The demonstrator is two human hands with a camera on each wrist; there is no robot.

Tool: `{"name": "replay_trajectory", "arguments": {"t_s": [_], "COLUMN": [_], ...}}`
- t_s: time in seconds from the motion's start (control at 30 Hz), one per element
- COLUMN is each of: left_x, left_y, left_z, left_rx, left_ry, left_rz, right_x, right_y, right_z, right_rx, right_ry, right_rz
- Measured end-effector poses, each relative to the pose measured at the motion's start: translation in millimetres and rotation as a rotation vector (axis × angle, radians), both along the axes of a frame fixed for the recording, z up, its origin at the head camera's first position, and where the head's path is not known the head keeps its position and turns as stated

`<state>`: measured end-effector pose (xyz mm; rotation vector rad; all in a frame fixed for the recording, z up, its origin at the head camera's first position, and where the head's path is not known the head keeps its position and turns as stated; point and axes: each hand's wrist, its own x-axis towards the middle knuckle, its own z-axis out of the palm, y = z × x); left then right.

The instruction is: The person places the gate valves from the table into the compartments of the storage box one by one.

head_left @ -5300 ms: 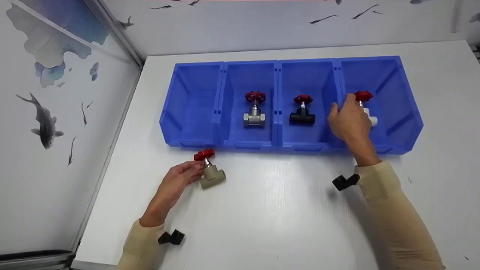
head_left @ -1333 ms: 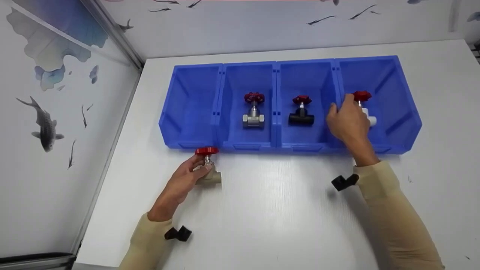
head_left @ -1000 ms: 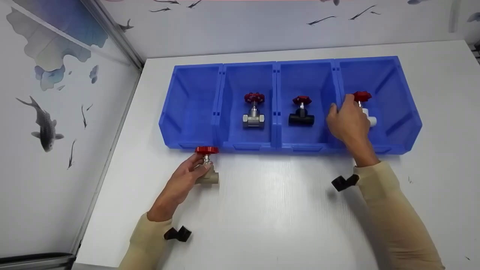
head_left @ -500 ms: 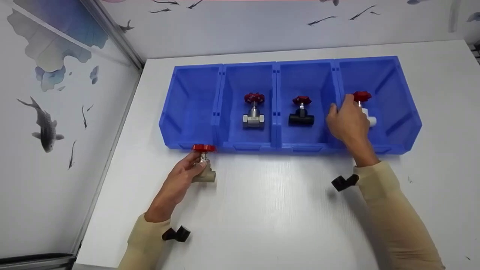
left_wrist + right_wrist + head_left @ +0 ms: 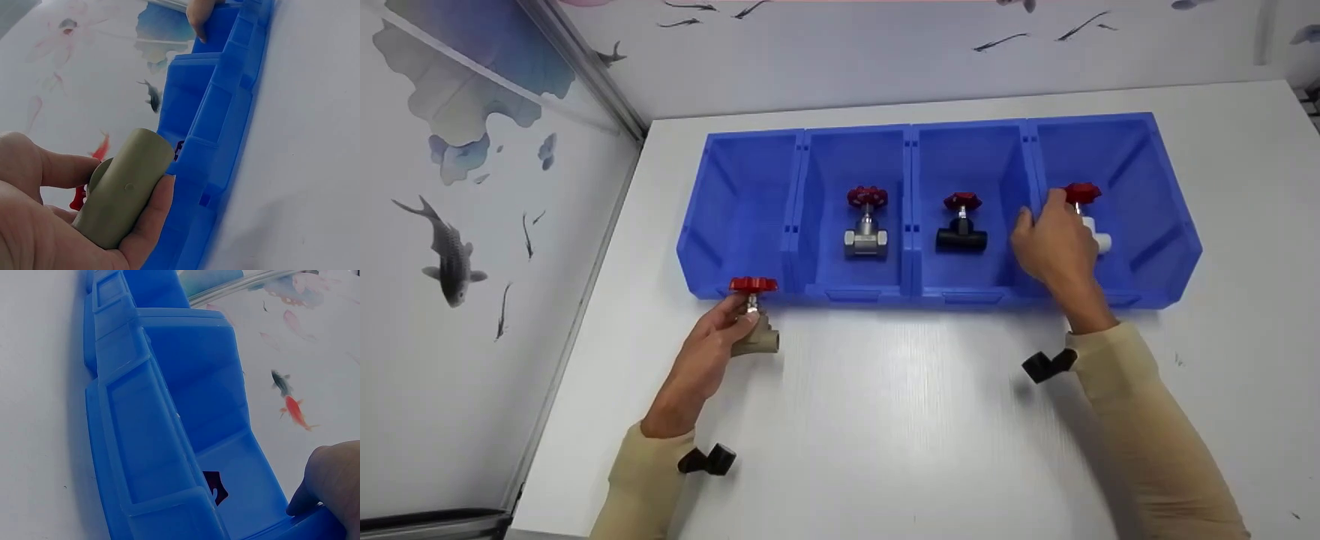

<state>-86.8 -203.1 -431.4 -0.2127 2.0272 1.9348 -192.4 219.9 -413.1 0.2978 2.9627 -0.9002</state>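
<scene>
My left hand (image 5: 709, 345) grips a beige plastic globe valve (image 5: 757, 341) with a red handwheel, held upright at the front edge of the leftmost blue bin (image 5: 754, 195). In the left wrist view, thumb and fingers wrap the beige valve (image 5: 126, 188). My right hand (image 5: 1057, 240) grips the wall between the two right-hand bins, thumb on the third bin's side; its other fingertips are hidden. Just beside it, a white valve (image 5: 1101, 241) with a red handwheel stands in the rightmost bin (image 5: 1147, 187), partly covered by the hand.
A steel valve (image 5: 867, 240) sits in the second bin (image 5: 859, 154), and a black valve (image 5: 961, 238) in the third bin (image 5: 971, 154). All the bins stand joined in a row on the white table (image 5: 900, 420). Patterned wall panels (image 5: 825, 60) rise behind and at left.
The beige valve, tilted earlier, is now upright in my left hand, whose grip has shifted onto its body. Lately that hand has moved left and toward the leftmost bin. My right hand stays put.
</scene>
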Motion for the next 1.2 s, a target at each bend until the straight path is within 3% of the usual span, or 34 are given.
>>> {"name": "replay_trajectory", "arguments": {"t_s": [0.3,1.2], "left_x": [-8.6,-40.4], "left_y": [-3.3,-6.2], "left_z": [5.5,11.6], "left_rx": [0.023,0.006], "left_ry": [0.044,0.053], "left_rz": [0.015,0.074], "right_x": [0.0,0.9], "right_y": [0.5,-0.4], "right_z": [-0.3,-2.0], "right_rx": [0.001,-0.002], "right_ry": [-0.007,0.012], "right_rz": [0.006,0.002]}}
